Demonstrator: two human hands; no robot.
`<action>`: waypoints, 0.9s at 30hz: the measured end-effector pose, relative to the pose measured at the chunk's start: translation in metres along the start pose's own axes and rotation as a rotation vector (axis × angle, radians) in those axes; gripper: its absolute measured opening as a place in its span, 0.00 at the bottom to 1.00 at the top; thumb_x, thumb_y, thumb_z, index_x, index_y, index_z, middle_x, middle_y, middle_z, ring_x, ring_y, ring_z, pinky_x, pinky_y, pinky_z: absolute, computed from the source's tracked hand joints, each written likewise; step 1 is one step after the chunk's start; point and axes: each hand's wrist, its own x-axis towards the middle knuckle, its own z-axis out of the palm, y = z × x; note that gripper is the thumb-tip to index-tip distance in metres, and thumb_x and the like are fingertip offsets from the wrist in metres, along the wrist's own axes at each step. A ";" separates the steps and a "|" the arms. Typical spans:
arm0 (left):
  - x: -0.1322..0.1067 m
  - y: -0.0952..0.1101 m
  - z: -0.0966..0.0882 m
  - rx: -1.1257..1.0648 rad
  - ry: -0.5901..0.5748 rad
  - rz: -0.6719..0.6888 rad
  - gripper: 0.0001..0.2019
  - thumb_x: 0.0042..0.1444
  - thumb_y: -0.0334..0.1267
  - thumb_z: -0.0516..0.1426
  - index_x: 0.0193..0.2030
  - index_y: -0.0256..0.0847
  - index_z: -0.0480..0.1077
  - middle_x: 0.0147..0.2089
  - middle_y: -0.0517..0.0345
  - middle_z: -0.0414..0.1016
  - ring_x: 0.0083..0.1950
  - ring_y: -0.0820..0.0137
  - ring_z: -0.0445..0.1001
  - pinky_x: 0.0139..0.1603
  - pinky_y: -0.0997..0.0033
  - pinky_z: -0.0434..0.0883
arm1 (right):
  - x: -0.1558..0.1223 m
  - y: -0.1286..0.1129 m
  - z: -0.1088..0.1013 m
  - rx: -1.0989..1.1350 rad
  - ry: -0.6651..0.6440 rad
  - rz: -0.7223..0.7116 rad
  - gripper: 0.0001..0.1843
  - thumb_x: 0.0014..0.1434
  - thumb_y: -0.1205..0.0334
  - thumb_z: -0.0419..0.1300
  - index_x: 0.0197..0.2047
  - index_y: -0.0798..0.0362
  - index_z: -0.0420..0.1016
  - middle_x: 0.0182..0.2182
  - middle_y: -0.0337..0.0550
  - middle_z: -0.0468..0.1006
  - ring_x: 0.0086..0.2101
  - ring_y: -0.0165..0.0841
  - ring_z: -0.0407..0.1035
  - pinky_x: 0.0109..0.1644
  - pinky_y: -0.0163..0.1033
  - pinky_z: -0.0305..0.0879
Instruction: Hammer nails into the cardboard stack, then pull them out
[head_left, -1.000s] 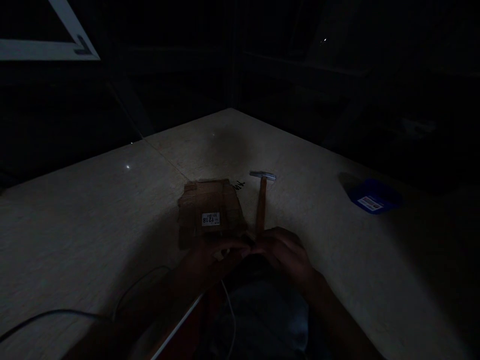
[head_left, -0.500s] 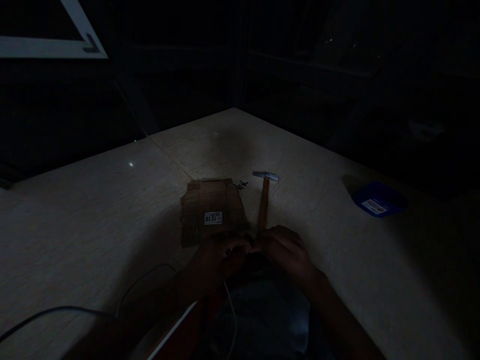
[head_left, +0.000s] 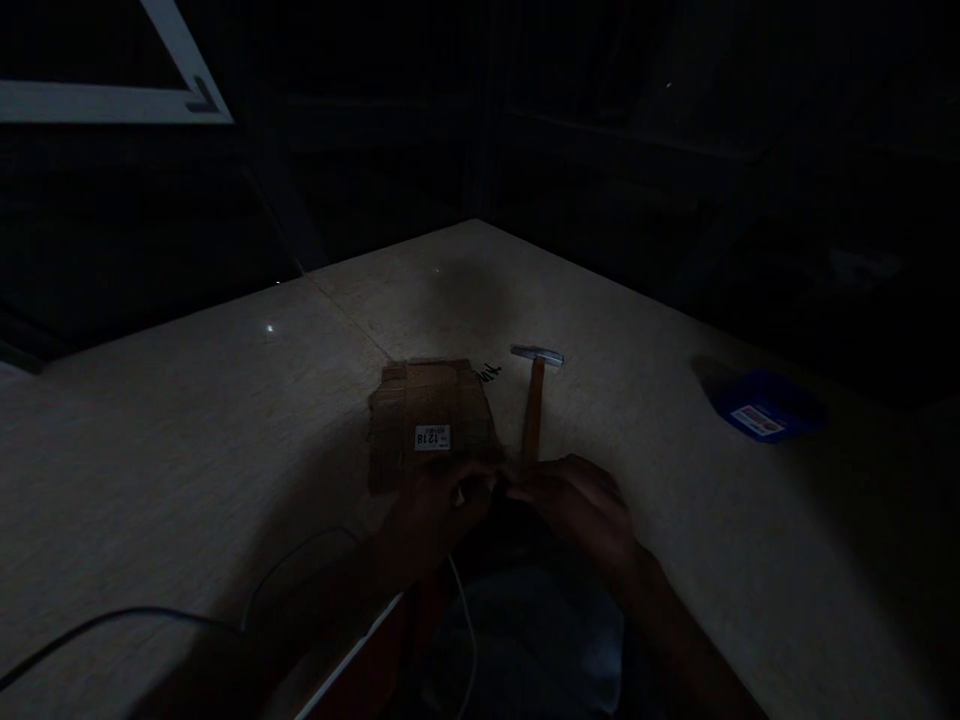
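Cardboard (head_left: 442, 395) with a white label (head_left: 433, 437) lay flat on the pale surface (head_left: 337, 370), just beyond the left hand (head_left: 431, 505). Left hand: thumb and forefinger nearly met in a narrow pinch; contents, if any, were lost in the dark. Right hand (head_left: 585, 505): fingers bent and gathered, tips close to the left ones; could not tell what, if anything, it held. Hammer (head_left: 533, 405) lay head away, its handle end out of sight at the right fingers; contact unclear. Judgement: such close fingertip work called for a steady left pinch, small right-hand movements, braced wrists and more light.

Surroundings, left to right: dark cable (head_left: 135, 610) ran in to the left forearm (head_left: 322, 600), a likely snag; white frame (head_left: 127, 103) stood at upper left, well apart; pale cord (head_left: 466, 610) hung below the left hand, near enough to catch; blue container (head_left: 784, 405) sat far right, well away from both hands. Poor light seemed the chief hindrance, with the hammer handle crowding the right fingers second.
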 end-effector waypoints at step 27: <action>-0.006 0.016 -0.007 -0.224 -0.360 0.306 0.13 0.66 0.41 0.55 0.44 0.41 0.80 0.42 0.49 0.82 0.43 0.68 0.80 0.46 0.72 0.74 | -0.027 -0.022 0.017 1.086 -0.032 1.111 0.17 0.42 0.56 0.77 0.23 0.55 0.74 0.19 0.35 0.73 0.19 0.25 0.65 0.22 0.27 0.62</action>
